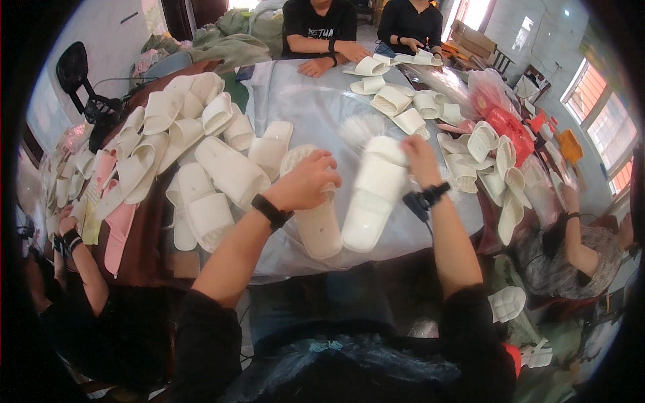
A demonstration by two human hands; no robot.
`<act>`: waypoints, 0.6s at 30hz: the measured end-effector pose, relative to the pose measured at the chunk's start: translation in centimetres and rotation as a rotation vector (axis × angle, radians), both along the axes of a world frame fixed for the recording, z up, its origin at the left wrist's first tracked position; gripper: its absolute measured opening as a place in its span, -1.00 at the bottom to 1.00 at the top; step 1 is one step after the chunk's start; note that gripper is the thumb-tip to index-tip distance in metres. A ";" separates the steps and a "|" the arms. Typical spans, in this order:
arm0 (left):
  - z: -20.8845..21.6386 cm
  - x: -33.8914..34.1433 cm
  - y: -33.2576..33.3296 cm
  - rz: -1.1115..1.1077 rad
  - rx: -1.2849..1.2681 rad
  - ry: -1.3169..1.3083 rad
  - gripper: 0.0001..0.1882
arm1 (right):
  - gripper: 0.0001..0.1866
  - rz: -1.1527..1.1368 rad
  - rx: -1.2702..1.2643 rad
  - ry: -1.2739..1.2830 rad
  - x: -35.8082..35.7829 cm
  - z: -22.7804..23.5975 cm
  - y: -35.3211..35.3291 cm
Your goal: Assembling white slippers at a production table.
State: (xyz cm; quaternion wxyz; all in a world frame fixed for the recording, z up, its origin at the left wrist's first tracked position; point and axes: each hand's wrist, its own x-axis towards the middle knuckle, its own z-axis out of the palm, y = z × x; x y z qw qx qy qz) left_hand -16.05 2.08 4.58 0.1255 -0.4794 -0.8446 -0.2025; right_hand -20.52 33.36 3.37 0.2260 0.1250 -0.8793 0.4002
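Note:
Two white slippers lie side by side in front of me on the cloth-covered table. My left hand (308,180) is over the left slipper (318,227), its fingers curled around the strap area, which it mostly hides. At the toe end of the right slipper (376,195), my right hand (421,162) grips the right edge; that slipper looks slightly blurred. A bundle of thin clear-white strands (361,131) lies just beyond its toe. Dark bands sit on both my wrists.
White slippers (232,168) are heaped at left, some pink slippers (121,228) among them. More white slippers (393,101) spread along the right, near a red plastic bag (510,131). Co-workers sit across the table (285,94) and at both sides. Loose slippers (508,303) lie below at right.

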 end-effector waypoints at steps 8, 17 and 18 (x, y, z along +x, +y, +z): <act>-2.7 4.3 -1.6 0.356 0.077 0.011 -0.39 | -0.47 0.519 0.327 -0.099 3.6 -4.8 -6.7; -3.9 9.4 0.1 0.614 0.110 -0.016 -0.35 | -0.44 0.553 0.166 -0.284 8.2 -2.6 -7.6; -3.6 9.9 0.4 0.649 0.090 -0.028 -0.37 | -0.44 0.552 0.170 -0.289 8.0 -2.6 -7.7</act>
